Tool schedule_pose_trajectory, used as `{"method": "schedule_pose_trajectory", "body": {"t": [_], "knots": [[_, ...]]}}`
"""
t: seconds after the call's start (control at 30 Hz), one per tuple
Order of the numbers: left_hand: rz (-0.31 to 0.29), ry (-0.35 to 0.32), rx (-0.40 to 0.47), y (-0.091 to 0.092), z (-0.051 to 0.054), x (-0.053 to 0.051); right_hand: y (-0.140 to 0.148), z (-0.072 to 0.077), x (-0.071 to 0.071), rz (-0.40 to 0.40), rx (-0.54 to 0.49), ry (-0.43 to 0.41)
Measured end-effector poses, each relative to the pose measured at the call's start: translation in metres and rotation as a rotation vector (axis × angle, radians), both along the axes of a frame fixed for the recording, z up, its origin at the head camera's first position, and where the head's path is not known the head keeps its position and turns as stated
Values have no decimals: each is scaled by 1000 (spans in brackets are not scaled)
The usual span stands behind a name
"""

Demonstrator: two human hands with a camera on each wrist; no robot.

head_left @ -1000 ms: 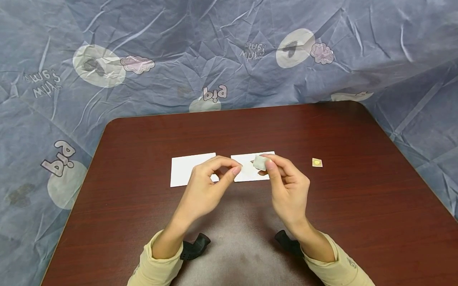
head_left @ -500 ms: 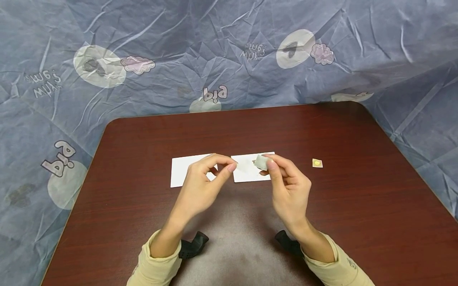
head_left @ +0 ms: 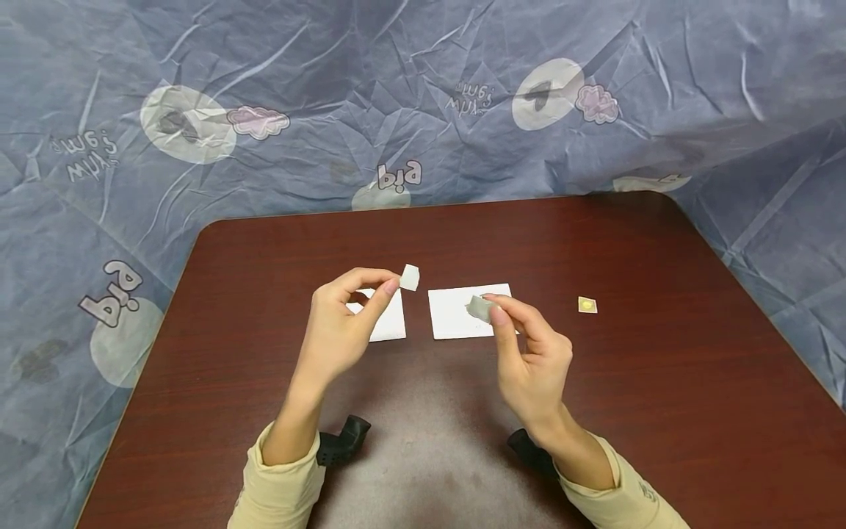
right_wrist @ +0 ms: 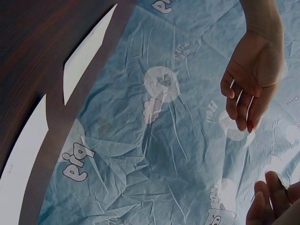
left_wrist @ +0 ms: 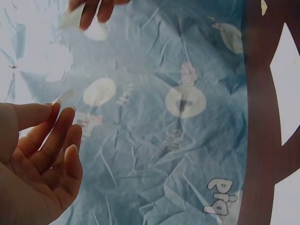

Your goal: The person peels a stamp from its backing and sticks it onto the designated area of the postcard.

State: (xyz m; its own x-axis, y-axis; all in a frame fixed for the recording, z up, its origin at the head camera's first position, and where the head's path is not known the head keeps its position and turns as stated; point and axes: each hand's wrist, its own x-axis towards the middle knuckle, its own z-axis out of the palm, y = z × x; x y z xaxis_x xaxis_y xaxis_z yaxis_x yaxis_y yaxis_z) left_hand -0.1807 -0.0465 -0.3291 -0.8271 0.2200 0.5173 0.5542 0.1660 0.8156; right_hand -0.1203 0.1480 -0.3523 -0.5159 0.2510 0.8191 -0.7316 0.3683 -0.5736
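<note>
Between thumb and index finger, my left hand (head_left: 340,323) pinches a small whitish piece (head_left: 410,278), raised over the left white card (head_left: 390,321). My right hand (head_left: 537,360) pinches a pale grey-green piece (head_left: 481,308) in front of the right white card (head_left: 456,312). The two hands are apart. In the left wrist view the whitish piece (left_wrist: 65,96) stands out thin from the fingertips of my left hand (left_wrist: 42,159). The right wrist view shows my left hand (right_wrist: 258,75) above, and my right hand (right_wrist: 272,201) at the lower right corner.
A small yellowish square (head_left: 587,305) lies on the dark red-brown table (head_left: 661,367), right of the cards. Behind the table hangs a wrinkled blue-grey printed cloth (head_left: 330,88). Black devices sit at both wrists, by the cream sleeves.
My left hand has moved left and a little up, away from my right hand, and the whitish piece now shows clearly at its fingertips. My right hand has barely moved.
</note>
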Motion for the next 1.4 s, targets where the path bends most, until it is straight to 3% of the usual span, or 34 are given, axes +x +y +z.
{"method": "schedule_pose_trajectory", "body": {"t": [0.17,0.4,0.67,0.8,0.97,1.4], "knots": [[39,-3,10,-8,0,-6,-1,-1,-1,5,23,33],[138,-34,8,-21,-2,-17,-2,-1,-2,2,54,62],[226,-83,28,-42,-9,-35,-3,-3,-2,25,70,97],[242,-86,38,-49,-13,-43,-4,-5,-2,38,74,118],[281,-116,40,-58,-20,-52,-4,-5,-2,46,89,135],[407,-272,1,-91,-45,-74,-5,-6,-4,56,111,167]]}}
